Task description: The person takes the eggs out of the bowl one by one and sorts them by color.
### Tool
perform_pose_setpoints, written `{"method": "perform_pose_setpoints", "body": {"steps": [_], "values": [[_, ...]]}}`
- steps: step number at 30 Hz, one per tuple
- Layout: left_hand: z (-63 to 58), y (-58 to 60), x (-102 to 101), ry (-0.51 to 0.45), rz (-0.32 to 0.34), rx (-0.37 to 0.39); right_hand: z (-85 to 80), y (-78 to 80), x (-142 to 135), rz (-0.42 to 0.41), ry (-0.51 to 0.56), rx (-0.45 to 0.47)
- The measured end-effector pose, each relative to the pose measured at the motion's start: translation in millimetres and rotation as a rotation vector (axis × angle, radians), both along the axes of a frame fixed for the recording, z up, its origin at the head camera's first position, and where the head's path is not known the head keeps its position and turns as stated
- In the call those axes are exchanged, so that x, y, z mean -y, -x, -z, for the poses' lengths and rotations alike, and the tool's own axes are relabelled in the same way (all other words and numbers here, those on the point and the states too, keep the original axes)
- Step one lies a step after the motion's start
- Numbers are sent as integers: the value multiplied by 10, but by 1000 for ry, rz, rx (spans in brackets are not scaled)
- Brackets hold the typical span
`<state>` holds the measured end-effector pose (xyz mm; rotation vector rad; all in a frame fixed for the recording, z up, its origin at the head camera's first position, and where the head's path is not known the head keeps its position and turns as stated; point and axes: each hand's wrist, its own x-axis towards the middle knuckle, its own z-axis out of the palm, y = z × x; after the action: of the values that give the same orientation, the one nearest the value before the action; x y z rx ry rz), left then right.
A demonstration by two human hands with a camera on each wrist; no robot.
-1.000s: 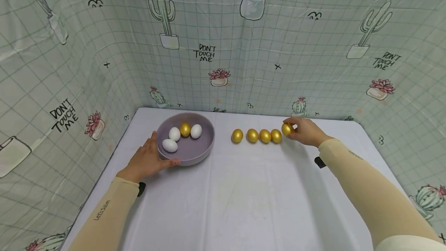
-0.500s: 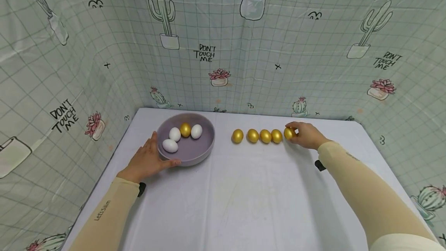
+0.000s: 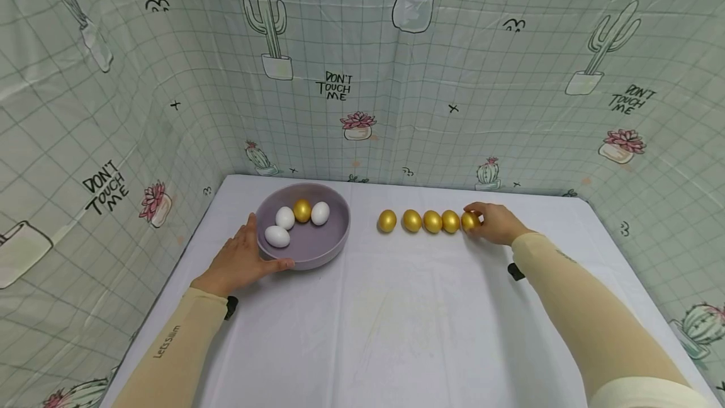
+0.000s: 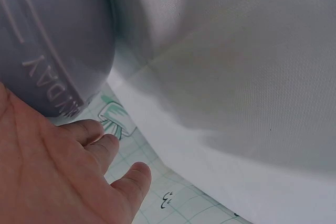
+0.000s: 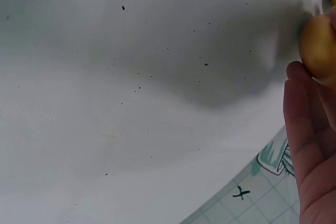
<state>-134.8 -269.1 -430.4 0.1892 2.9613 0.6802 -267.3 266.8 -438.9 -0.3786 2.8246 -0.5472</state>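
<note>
My left hand rests against the left side of a mauve bowl, thumb along the near rim and fingers spread over the left wall. Inside lie a golden egg and three white eggs. In the left wrist view, the straight fingers lie beside the bowl's lettered outer wall. At the right, my right hand holds a golden egg between thumb and fingers at the right end of a row of golden eggs. The right wrist view shows that held egg at its edge.
A white cloth covers the table. Behind and at both sides hangs a checked curtain with cactus prints. The egg row runs along the table's far part, right of the bowl.
My right hand has brought its golden egg down and slightly nearer to me, at the row's right end, and its fingers have shifted over it. The left hand and bowl stay put.
</note>
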Motion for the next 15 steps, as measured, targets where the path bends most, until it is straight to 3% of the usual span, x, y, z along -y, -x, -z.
{"method": "perform_pose_setpoints", "body": {"steps": [15], "values": [[8,4,-3,-2,-2,0,27,36,30,-24,6,-19]]}}
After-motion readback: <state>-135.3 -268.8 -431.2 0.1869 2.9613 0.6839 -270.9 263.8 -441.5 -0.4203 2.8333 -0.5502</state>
